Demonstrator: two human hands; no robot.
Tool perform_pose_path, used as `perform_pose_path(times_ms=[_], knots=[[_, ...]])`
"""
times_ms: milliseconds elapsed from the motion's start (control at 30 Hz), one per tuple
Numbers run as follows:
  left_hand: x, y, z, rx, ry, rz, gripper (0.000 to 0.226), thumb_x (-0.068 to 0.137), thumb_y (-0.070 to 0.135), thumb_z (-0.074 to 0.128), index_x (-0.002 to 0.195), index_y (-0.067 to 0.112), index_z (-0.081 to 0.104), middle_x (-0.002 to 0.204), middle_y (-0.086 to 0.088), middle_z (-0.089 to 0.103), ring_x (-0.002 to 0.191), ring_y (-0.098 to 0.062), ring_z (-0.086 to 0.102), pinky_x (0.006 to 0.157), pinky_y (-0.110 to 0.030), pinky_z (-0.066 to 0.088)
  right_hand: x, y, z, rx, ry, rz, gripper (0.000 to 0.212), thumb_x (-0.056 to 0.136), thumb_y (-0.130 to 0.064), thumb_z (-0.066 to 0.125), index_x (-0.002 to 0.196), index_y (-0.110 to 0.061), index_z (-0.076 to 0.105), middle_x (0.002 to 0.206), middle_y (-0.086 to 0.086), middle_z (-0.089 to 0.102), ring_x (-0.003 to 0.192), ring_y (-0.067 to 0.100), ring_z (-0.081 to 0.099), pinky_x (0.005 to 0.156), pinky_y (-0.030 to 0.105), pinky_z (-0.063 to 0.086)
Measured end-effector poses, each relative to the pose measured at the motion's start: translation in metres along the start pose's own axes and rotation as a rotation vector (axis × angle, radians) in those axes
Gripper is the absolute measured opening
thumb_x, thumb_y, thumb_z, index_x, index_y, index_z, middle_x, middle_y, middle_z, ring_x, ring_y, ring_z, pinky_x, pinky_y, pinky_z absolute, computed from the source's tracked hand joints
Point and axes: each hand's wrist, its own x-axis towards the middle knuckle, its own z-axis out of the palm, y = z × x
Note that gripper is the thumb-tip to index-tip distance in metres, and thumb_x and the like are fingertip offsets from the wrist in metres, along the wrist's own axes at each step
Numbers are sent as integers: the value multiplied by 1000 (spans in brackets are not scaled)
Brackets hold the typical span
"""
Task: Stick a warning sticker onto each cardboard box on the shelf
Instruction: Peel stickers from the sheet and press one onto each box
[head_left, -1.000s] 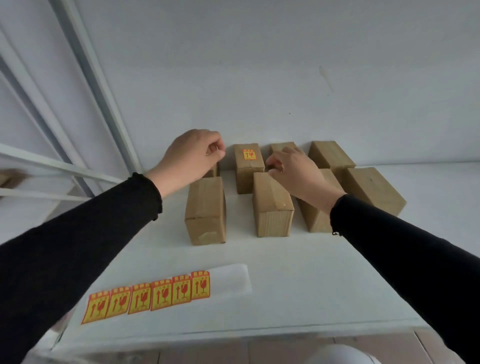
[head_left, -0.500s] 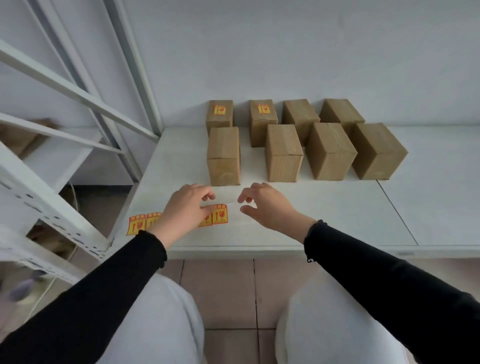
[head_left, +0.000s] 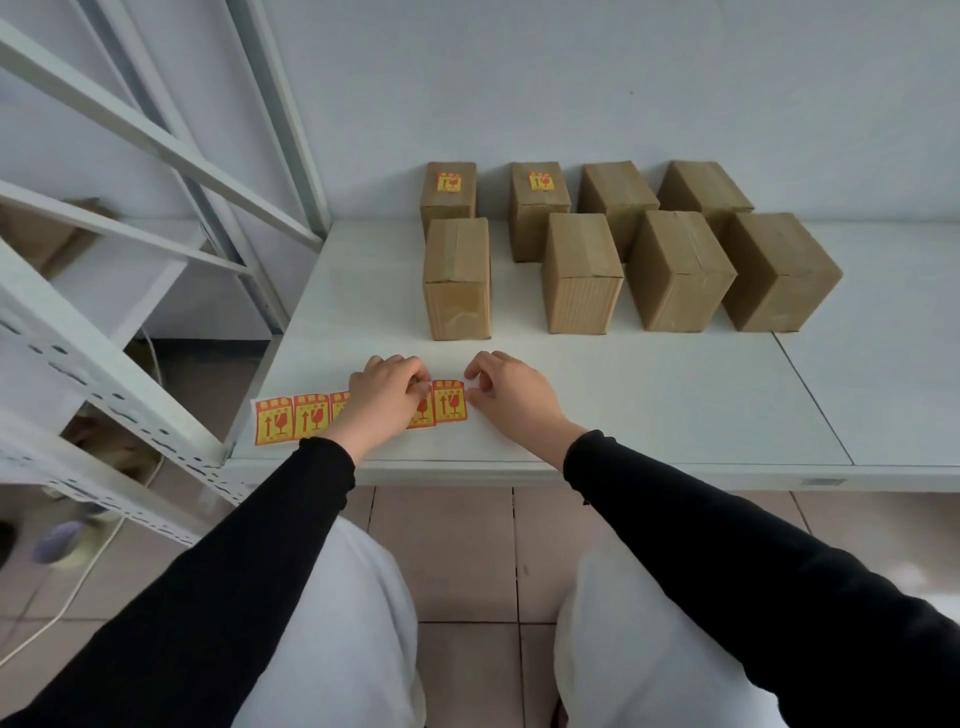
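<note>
— Both hands have come down from the boxes to the sticker strip (head_left: 358, 413) at the front edge of the white shelf (head_left: 649, 415); a second ago they were up at the back row.

— What's the left hand (head_left: 382, 402) doing now?

— Lying across the middle of the strip, fingers curled down onto it, pressing it flat as far as I can see. Two and a bit stickers show to its left, and the end sticker (head_left: 449, 408) sticks out on its right.

— And the right hand (head_left: 511, 397)?

— Thumb and forefinger are pinched close together, right at the edge of that end sticker. Whether they actually have hold of it, I cannot tell from here.

— The boxes?

— Eight of them, two rows of four, well behind the hands. In the back row, the far-left box (head_left: 448, 193) and the box next to it (head_left: 537, 200) each carry a yellow-and-red sticker on top. The other two at the back and all four in front, starting with the front-left box (head_left: 457, 278), have bare tops.
</note>
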Motion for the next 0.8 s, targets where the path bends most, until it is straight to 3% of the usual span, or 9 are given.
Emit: perform_pose_path(times_ms=[267,433,667,733,800], knots=[[-4,9,-7,-169,97,14,19,104,29,44,92,28,59,79,16,61,89,-16,53,84,-38,27,-4,-10,-12,-25,158,-72,4,90,-32,63,90,-28,64,85,-12,59,68,7,49,54,25,32],[-6,12,-10,-195,139,30,19,104,29,46,91,27,60,75,16,59,84,-15,54,87,-38,28,-4,-12,-15,21,194,-72,9,92,-28,62,84,-28,66,81,-12,57,66,6,48,54,23,33],[-1,5,-7,-161,131,-27,16,100,29,51,89,28,62,88,14,67,91,-15,60,83,-36,28,0,-6,-23,146,222,-29,12,93,-27,62,82,-26,66,82,-9,60,69,10,54,56,26,42],[0,2,-6,-169,140,-49,7,97,29,57,96,29,64,95,13,67,95,-15,60,83,-36,30,0,-4,-27,160,245,-25,12,93,-26,63,82,-25,66,83,-9,60,70,9,55,57,28,44],[-1,2,-7,-158,165,-63,14,95,27,62,109,29,63,106,9,63,102,-18,57,85,-37,36,1,-2,-34,169,265,-27,12,94,-25,64,83,-23,67,84,-10,61,71,10,56,58,31,48]])
